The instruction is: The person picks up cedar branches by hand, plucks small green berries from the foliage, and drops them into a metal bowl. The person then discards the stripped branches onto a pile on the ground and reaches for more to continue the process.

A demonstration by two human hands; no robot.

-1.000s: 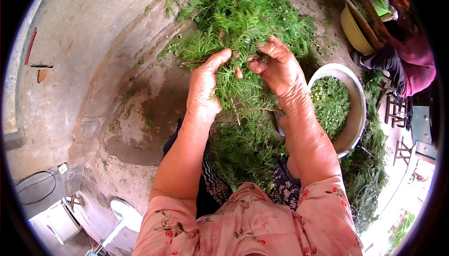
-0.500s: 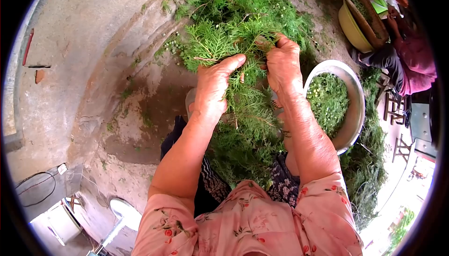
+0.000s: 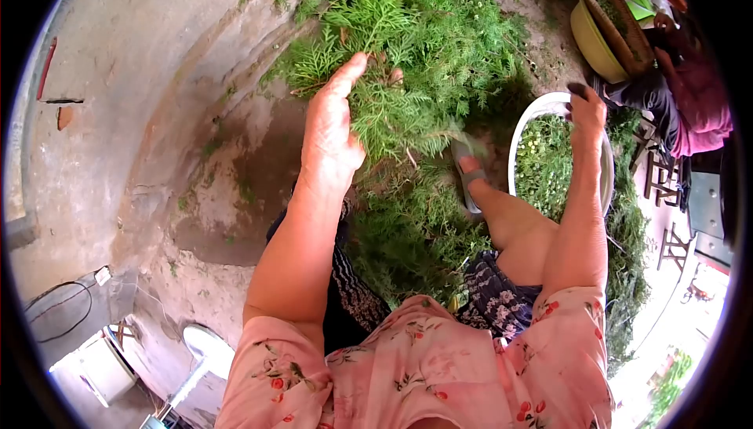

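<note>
- Nearest, at 6 o'clock, the person's floral sleeves [image 3: 408, 374] fill the bottom edge. Both bare forearms rise from them towards 12 o'clock.
- The left forearm slants from 7 o'clock up to the left hand [image 3: 331, 135], just left of centre. The hand is seen from its back, with the fingers stretched towards 12 o'clock.
- The left hand is closed around a sprig [image 3: 392, 119] of flat, feathery green, thumb on the far side and the stem pressed against the palm.
- The sprig lies with its long axis from about 5 o'clock, where the cut stem pokes out below the hand, to 11 o'clock. There its fronds fan out above the fingertips.
- A sandalled foot [image 3: 469, 176] rests on loose greenery just right of the sprig's stem.
- The right forearm stands nearly straight up at 3 o'clock. The right hand [image 3: 587, 111] hangs wrist-bent over the metal bowl [image 3: 515, 143], fingers bunched downward. Whether they pinch anything cannot be told.
- The bowl holds small green pieces and sits on the ground at 3 o'clock.
- Farther, at 12 o'clock, a heap of green branches [image 3: 463, 29] lies on the concrete ground [image 3: 157, 76].
- Farthest, at 1 to 2 o'clock, is a yellow basin [image 3: 588, 41], with another person's pink sleeve [image 3: 702, 99] beside it.
</note>
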